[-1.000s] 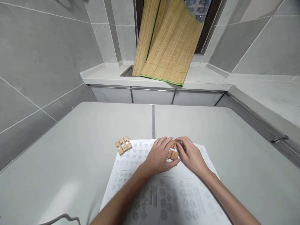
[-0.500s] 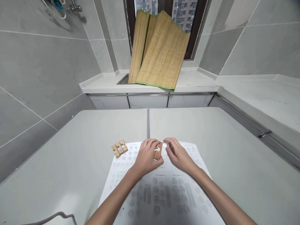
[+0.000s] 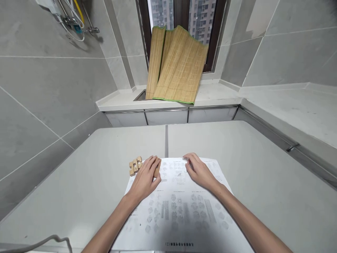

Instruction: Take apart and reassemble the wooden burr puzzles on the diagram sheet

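A printed sheet of diagrams [image 3: 181, 207] lies on the pale grey table [image 3: 250, 182] in front of me. My left hand [image 3: 146, 177] rests on the sheet's upper left part, fingers curled over a wooden puzzle piece [image 3: 157, 171] that shows at the fingertips. Just left of that hand, a small cluster of notched wooden puzzle pieces [image 3: 135, 165] sits at the sheet's corner. My right hand [image 3: 198, 170] lies flat on the upper middle of the sheet, fingers stretched out, holding nothing.
A rolled-out bamboo mat [image 3: 176, 66] leans against the window on a ledge [image 3: 168, 102] behind the table. Grey tiled walls close in on both sides. Hoses and fittings [image 3: 71, 17] hang at the upper left. A cable [image 3: 39, 242] crosses the near left corner.
My left hand has carried the wooden piece leftward, toward the cluster, and lowered it to the sheet. My right hand let go of it and now lies flat on the paper. The view tilted up.
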The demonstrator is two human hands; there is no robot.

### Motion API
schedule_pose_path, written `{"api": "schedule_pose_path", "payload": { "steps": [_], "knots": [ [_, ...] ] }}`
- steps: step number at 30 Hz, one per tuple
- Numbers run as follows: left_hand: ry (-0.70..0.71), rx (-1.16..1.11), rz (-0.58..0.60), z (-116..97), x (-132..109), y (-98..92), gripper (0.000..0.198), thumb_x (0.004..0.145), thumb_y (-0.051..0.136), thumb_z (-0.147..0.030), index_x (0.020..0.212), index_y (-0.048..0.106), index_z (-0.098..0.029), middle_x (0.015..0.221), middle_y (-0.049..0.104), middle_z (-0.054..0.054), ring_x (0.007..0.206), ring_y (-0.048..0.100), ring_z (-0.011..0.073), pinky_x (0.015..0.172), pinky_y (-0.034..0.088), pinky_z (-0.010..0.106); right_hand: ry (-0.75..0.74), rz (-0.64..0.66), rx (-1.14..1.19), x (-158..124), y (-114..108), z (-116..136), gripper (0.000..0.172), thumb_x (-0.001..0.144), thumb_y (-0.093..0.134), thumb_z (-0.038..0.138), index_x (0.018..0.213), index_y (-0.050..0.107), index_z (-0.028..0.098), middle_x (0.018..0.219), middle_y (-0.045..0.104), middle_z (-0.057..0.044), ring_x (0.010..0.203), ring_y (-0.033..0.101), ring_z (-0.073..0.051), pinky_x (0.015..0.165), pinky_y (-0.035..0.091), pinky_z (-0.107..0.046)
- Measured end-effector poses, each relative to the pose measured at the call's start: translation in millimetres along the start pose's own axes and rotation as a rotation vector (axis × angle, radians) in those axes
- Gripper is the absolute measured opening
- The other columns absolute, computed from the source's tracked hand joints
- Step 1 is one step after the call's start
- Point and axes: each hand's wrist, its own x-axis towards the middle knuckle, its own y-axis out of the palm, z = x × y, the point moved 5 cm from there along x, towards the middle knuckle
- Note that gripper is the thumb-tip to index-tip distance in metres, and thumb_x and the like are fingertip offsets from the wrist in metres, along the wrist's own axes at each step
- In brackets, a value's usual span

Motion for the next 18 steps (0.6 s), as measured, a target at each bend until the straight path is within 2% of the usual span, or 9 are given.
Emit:
{"api": "schedule_pose_path", "payload": {
  "steps": [3,8,14,18],
  "knots": [
    [0.039,0.055,0.009,1.2,-6.3,-0.9,0.061,0.107,0.045,-0.036,0.166,0.03,-0.029,0.169,0.041,0.005,0.159,0.031,0.0331,0.131,0.026,0.059,-0.008,-0.002,-0.003,-0.6,-0.4,0.7,0.03,0.102,0.043,0.018,0.128,0.055,0.026,0.125,0.063,-0.009,0.097,0.068,-0.023,0.085,0.056,-0.039],
    [0.05,0.075,0.051,0.6,-12.3,-1.4,0.067,0.11,0.042,-0.042,0.17,0.014,-0.033,0.169,0.04,0.002,0.162,0.023,0.0334,0.132,0.024,0.061,-0.004,0.001,-0.011,-1.2,-0.5,1.7,0.029,0.101,0.043,0.018,0.127,0.055,0.025,0.123,0.064,-0.009,0.098,0.068,-0.023,0.085,0.056,-0.039],
    [0.073,0.083,0.063,-4.5,-17.0,-0.1,0.069,0.111,0.04,-0.046,0.171,0.009,-0.033,0.173,0.03,0.001,0.163,0.018,0.0318,0.133,0.019,0.06,0.0,0.015,-0.014,-2.1,1.0,1.4,0.028,0.101,0.044,0.018,0.126,0.055,0.025,0.123,0.063,-0.009,0.101,0.067,-0.024,0.088,0.055,-0.04],
    [0.046,0.1,0.069,-3.8,-18.0,2.7,0.066,0.112,0.037,-0.046,0.171,0.011,-0.03,0.174,0.03,0.002,0.163,0.018,0.032,0.133,0.021,0.06,-0.001,0.022,-0.014,-2.6,1.8,1.3,0.028,0.102,0.044,0.019,0.126,0.055,0.025,0.123,0.063,-0.009,0.102,0.066,-0.024,0.088,0.055,-0.04]
  ]
}}
